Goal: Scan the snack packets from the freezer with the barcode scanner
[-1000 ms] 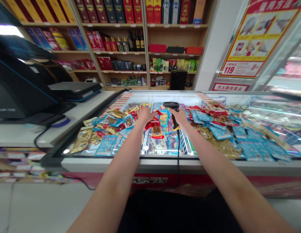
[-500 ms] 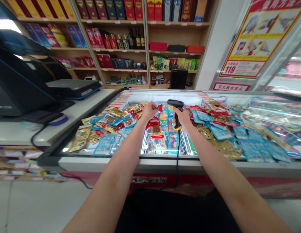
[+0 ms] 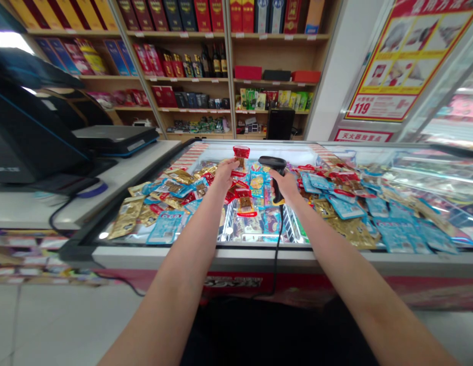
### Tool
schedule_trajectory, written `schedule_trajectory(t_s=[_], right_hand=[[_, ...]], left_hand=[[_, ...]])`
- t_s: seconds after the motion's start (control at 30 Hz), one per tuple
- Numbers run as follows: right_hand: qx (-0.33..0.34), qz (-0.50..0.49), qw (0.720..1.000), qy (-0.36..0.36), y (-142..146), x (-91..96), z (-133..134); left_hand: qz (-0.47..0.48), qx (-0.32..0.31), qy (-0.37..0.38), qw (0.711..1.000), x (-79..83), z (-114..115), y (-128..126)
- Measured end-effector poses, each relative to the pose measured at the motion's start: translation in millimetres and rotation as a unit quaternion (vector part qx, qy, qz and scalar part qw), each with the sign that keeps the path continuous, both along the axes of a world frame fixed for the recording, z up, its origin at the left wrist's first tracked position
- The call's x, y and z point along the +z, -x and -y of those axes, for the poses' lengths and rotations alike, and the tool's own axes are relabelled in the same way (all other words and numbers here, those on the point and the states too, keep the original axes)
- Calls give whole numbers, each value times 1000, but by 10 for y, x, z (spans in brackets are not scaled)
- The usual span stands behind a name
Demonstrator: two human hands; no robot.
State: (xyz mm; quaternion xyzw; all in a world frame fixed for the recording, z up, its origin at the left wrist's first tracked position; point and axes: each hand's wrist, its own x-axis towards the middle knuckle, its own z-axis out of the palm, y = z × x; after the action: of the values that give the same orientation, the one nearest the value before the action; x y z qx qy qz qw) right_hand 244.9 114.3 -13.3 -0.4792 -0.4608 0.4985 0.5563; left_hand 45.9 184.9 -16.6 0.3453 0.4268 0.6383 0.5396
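Observation:
My left hand (image 3: pixel 224 174) pinches a small red snack packet (image 3: pixel 240 154) and holds it upright above the heap. My right hand (image 3: pixel 285 185) grips a black barcode scanner (image 3: pixel 273 166) by its handle, with the head level with the packet and just to its right. The scanner's black cable (image 3: pixel 276 254) hangs down over the front of the chest freezer (image 3: pixel 236 256). Below both hands lie several snack packets (image 3: pixel 347 206) in blue, gold and red, spread over the freezer's glass lid.
A white counter (image 3: pixel 118 175) at the left carries a black till screen (image 3: pixel 28 137) and a flat dark device (image 3: pixel 116 138). Wooden shelves (image 3: pixel 221 79) of boxes and bottles fill the back wall. A red and yellow poster (image 3: pixel 402 61) hangs at the right.
My left hand has picked one red packet out of the heap and raised it beside the scanner head. My right hand has lifted the scanner slightly.

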Motion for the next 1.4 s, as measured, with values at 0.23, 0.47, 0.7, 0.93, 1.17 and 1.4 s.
schedule_trajectory(t_s=[0.23,0.47,0.7,0.93,1.17,1.4], right_hand=[[49,59,997,-19,9,-9,43],[105,114,987,-41,-21,-64,34],[117,136,983,-31,-19,-24,94],[124,122,985,-22,-36,-36,82],[132,116,984,-27,-46,-67,62],[129,122,984,-27,-50,-71,56]], left_hand=[[-1,60,-19,998,-6,19,-50],[-18,62,-16,998,-37,40,-36],[-29,65,-25,997,-67,16,-28],[-28,61,-23,997,-74,-1,-21],[-37,69,-30,996,-98,-40,-19],[-38,69,-28,997,-97,-52,-23]])
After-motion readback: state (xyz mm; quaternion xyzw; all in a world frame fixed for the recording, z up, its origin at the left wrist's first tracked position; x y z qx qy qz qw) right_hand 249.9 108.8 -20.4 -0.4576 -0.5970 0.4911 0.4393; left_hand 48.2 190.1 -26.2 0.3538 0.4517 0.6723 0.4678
